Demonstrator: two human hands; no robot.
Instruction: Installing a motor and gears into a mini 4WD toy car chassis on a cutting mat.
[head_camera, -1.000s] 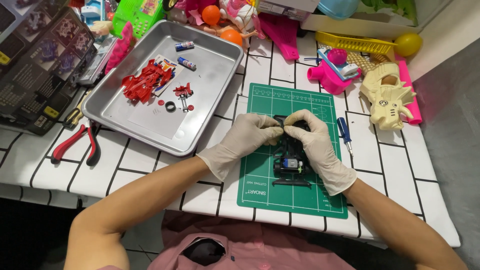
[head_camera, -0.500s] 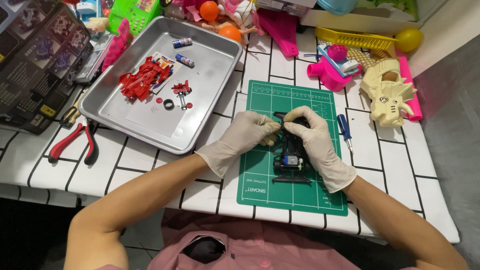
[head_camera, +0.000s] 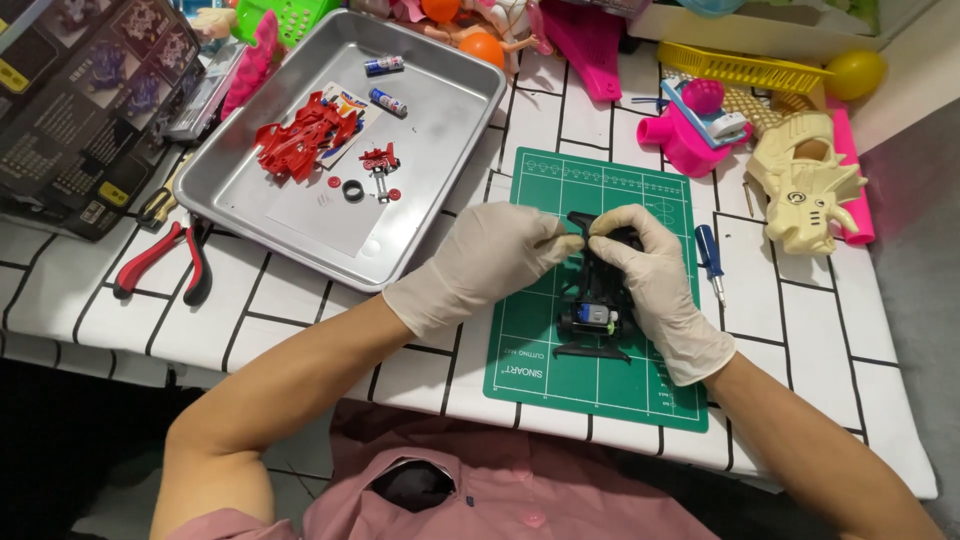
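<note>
A black plastic toy car chassis (head_camera: 598, 300) is pinched at its front by the gloved left hand (head_camera: 490, 262) and right hand (head_camera: 655, 275) over the green cutting mat (head_camera: 560, 370); its red plastic body shell (head_camera: 300, 140) remains unfitted in the metal tray (head_camera: 440, 200).

We see a table (head_camera: 300, 300) under a white cover with a black grid pattern – it fills most of the view. At right a grey floor (head_camera: 915, 260) shows beside the table edge. Below the near edge at left it is dark, nothing readable. Light is even and bright from above – soft shadows only. No walls or windows visible.
</note>
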